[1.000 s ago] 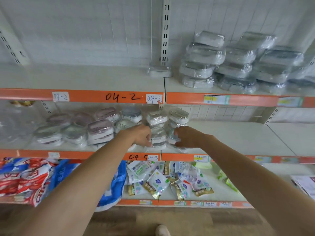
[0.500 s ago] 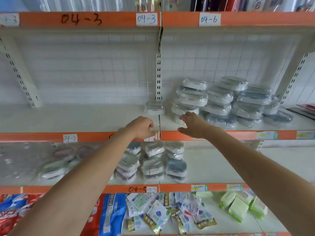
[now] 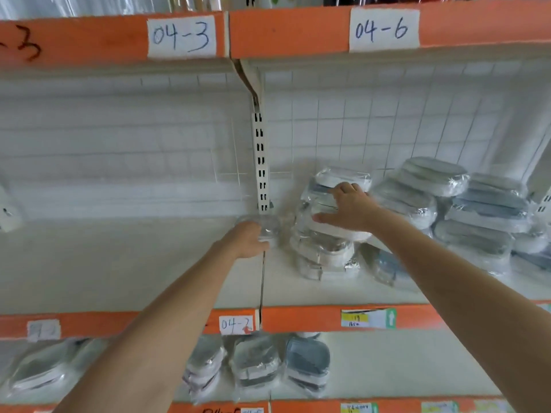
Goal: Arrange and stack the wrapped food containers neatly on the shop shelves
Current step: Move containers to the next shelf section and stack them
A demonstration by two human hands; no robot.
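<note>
Head view: two bare arms are seen reaching onto the shelf whose orange edge carries the tag 04-2. The left hand is laid against a single wrapped container that stands alone at the foot of the slotted upright, right on the seam between the two shelf bays. Its fingers are hidden behind the knuckles, so whether they are curled round the container or merely touching it cannot be told. The right hand is spread flat, thumb out to the left and fingers straight, and is pressed on the upper part of the nearest stack of wrapped containers; nothing is gripped by it.

The relation that matters is judged to be this: the lone container lies just to the left of that stack, slightly behind its foot and lower than the stack's top. The stack's containers are oblong, with long axes running roughly left to right. The left hand is the nearer one to the lone piece, so a lift up and to the right would probably be called for, while the leaning stack is steadied by the right hand. Further stacks stand to the right, and more wrapped containers lie on the shelf below.
</note>
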